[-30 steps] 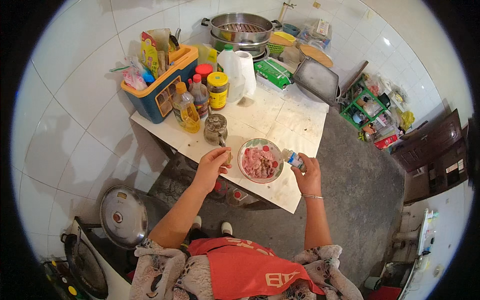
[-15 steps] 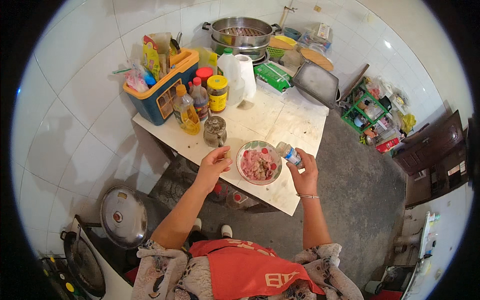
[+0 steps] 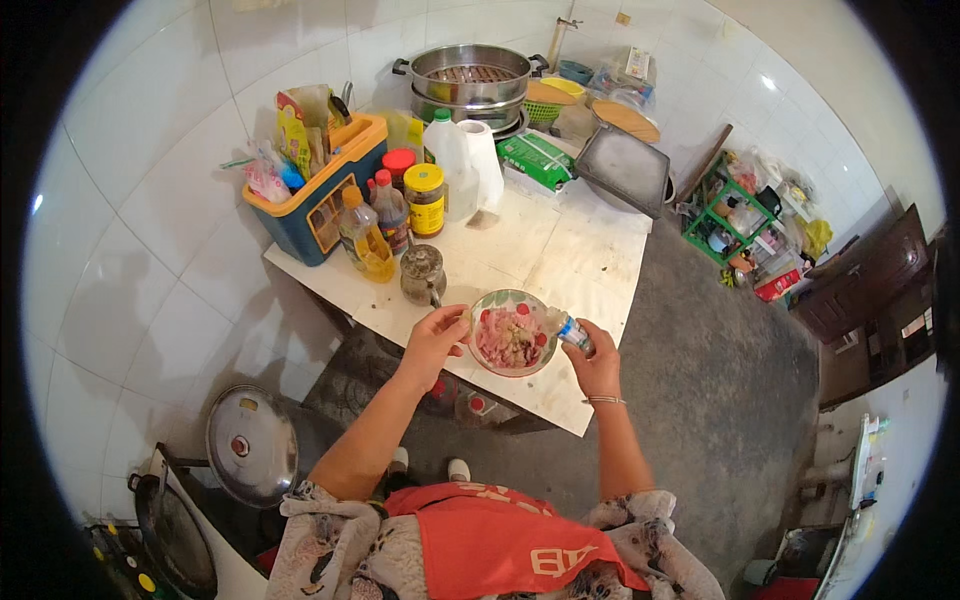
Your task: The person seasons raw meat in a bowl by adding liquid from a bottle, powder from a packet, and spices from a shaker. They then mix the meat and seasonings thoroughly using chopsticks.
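A patterned bowl (image 3: 482,362) of sliced pinkish meat (image 3: 506,338) with dark seasoning on it stands near the table's front edge. My right hand (image 3: 598,362) grips a small clear seasoning jar (image 3: 572,332) with a blue and white label, tilted so its mouth hangs over the bowl's right rim. At the bowl's left side is my left hand (image 3: 432,345), thumb and fingers pinched together; whatever small thing they hold is too hidden to name. Just beyond that hand sits a dull metal lidded pot (image 3: 422,273).
On the white table (image 3: 545,240) are an oil bottle (image 3: 368,240), a yellow-lidded jar (image 3: 426,200), a white jug (image 3: 452,165), a blue-orange caddy (image 3: 300,225), a steamer (image 3: 470,85) and a dark pan (image 3: 622,170). A pot lid (image 3: 250,446) leans at lower left.
My right hand has brought the seasoning jar left and down, tipping its mouth over the bowl. My left hand has dropped slightly and stays beside the bowl. The view has shifted a little.
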Demonstrator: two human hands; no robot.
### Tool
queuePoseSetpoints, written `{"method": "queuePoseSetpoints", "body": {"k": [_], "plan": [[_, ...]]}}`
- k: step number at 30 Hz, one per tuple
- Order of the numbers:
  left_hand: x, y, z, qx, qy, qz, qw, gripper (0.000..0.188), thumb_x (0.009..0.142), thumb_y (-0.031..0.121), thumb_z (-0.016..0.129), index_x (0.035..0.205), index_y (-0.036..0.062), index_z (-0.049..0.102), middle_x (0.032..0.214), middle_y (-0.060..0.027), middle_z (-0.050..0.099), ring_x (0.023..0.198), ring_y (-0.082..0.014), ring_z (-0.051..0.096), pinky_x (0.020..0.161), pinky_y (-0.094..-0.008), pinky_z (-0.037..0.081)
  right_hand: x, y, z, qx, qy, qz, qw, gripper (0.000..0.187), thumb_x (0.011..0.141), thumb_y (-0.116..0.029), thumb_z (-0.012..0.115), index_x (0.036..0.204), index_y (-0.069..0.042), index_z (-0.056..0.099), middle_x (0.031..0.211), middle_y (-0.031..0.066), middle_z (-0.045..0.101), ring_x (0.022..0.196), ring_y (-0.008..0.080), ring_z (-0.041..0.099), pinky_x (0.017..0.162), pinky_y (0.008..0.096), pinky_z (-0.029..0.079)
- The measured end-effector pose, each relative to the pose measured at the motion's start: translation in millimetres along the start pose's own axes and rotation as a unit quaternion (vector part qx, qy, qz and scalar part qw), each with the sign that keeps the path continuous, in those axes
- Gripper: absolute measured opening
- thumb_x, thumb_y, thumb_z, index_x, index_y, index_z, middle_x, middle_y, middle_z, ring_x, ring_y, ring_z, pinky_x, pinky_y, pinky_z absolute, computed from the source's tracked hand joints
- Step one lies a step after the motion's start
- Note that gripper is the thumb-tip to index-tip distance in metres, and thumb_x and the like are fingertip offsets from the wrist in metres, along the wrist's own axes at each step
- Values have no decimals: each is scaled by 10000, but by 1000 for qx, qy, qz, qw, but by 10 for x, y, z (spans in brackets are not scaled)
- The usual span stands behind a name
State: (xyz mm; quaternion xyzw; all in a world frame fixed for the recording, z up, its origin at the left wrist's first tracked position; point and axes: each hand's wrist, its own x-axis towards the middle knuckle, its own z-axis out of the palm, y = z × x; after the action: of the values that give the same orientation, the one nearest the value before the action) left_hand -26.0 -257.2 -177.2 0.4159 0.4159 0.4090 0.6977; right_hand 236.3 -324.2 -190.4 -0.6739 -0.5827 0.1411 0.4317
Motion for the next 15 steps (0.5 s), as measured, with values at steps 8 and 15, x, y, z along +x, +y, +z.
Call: {"method": "queuePoseSetpoints", "body": {"k": [8, 15], "plan": [[124, 216, 542, 59, -105, 66, 991, 304, 804, 110, 612, 1069, -19, 541, 855, -50, 589, 712, -80, 537, 595, -209, 448, -113, -6, 152, 379, -89, 110, 915, 462, 763, -23, 638, 1193, -19, 469, 1046, 23, 551, 877, 82, 514, 749, 220, 438], [165, 428, 715, 163, -127, 94, 974, 245, 799, 134, 627, 978, -19, 560, 788, -42, 581, 612, -71, 523, 515, -196, 433, -53, -315, -14, 210, -45, -74, 974, 491, 704, -15, 660, 1168, -69, 505, 1024, 100, 545, 966, 212, 536, 819, 306, 439]]}}
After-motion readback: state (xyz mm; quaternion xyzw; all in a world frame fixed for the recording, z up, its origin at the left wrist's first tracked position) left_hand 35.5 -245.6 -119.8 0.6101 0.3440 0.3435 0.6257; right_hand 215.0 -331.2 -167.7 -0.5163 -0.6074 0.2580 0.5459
